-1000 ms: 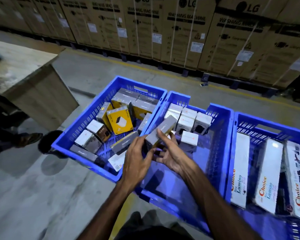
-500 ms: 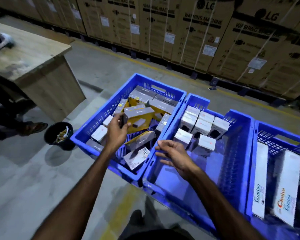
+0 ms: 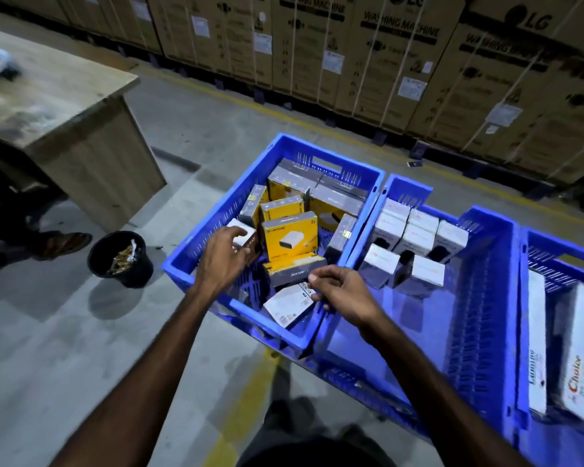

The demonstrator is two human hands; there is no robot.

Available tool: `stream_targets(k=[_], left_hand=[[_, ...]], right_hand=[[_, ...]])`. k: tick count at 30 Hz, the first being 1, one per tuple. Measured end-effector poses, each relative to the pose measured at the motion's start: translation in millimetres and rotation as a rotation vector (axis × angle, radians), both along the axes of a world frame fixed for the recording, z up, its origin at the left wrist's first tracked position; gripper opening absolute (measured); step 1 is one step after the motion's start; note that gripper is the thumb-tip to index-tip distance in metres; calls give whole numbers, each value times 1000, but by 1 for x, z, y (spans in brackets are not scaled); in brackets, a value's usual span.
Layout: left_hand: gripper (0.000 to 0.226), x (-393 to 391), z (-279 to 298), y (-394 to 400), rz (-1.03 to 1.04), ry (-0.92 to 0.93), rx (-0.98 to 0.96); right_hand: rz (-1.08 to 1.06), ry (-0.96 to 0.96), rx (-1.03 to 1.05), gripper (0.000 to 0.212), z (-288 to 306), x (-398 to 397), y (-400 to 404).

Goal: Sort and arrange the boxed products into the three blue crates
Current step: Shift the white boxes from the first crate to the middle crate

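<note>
Three blue crates stand side by side. The left crate (image 3: 331,160) holds several yellow and grey boxes, among them a yellow box (image 3: 289,237) and a grey box (image 3: 294,273). My left hand (image 3: 223,256) is inside it, fingers closed around a small white box (image 3: 242,230) by the left wall. My right hand (image 3: 346,293) reaches over the divider and pinches the edge of a flat white box (image 3: 289,306) at that crate's near corner. The middle crate (image 3: 469,332) has several white boxes (image 3: 415,239) at its far end. Long white boxes (image 3: 577,358) lie in the right crate (image 3: 525,298).
A wooden desk (image 3: 64,106) stands at the left, with a black bucket (image 3: 120,257) and another person's sandalled foot (image 3: 64,242) beside it. Tall washing-machine cartons (image 3: 385,52) line the back. A yellow floor line (image 3: 236,409) runs under the crates.
Both hands held a grey box over the divider a second ago and have let it go. The left hand went into the left crate; the right hand followed from above the middle crate.
</note>
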State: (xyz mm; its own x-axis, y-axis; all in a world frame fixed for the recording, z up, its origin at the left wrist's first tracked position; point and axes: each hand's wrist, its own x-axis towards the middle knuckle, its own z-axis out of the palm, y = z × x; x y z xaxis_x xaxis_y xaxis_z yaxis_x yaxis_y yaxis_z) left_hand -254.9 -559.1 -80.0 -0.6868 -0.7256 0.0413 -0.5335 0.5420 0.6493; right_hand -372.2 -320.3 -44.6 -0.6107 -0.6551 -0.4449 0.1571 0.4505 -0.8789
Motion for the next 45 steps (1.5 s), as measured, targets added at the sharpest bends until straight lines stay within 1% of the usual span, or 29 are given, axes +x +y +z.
stream_targets(k=[3, 7, 10, 13, 15, 18, 19, 22, 25, 29, 31, 34, 36, 38, 41, 45], left_hand=[[38, 21, 0, -14, -33, -80, -95], [39, 42, -6, -28, -20, -203, -148], [33, 45, -5, -29, 17, -321, -147], [37, 32, 0, -24, 18, -475, -134], [40, 25, -1, -19, 25, -538, -150], [43, 20, -9, -14, 70, -569, -212], [43, 20, -11, -14, 82, -571, -216], [43, 17, -16, -16, 93, -582, -198], [44, 13, -14, -16, 98, -595, -176], [39, 8, -10, -13, 84, -639, -185], [38, 7, -12, -13, 94, -646, -193], [49, 7, -15, -12, 131, -630, -191], [55, 9, -16, -11, 156, -585, -180], [58, 12, -13, -10, 179, -511, -168], [55, 20, 3, -6, 220, -341, -89], [51, 29, 35, -2, 236, -33, -16]], right_hand=[[53, 63, -12, 18, 1, 5, -17], [172, 170, 12, 21, 1, 16, -51], [312, 333, 40, 25, -10, 13, -88], [449, 525, 71, 30, -14, 6, -135], [521, 597, 123, 42, -12, 1, -165], [607, 698, 239, 64, -15, -9, -199], [629, 724, 277, 68, -18, -12, -207], [664, 795, 392, 64, -27, -18, -221], [703, 823, 492, 63, -41, -20, -225], [661, 871, 502, 64, -56, -17, -222], [621, 920, 489, 61, -62, -15, -221], [553, 985, 449, 53, -66, -11, -219], [510, 983, 424, 61, -64, -6, -216], [448, 959, 372, 60, -57, -2, -212], [325, 924, 246, 52, -38, -3, -197], [93, 887, 71, 54, -6, -16, -159]])
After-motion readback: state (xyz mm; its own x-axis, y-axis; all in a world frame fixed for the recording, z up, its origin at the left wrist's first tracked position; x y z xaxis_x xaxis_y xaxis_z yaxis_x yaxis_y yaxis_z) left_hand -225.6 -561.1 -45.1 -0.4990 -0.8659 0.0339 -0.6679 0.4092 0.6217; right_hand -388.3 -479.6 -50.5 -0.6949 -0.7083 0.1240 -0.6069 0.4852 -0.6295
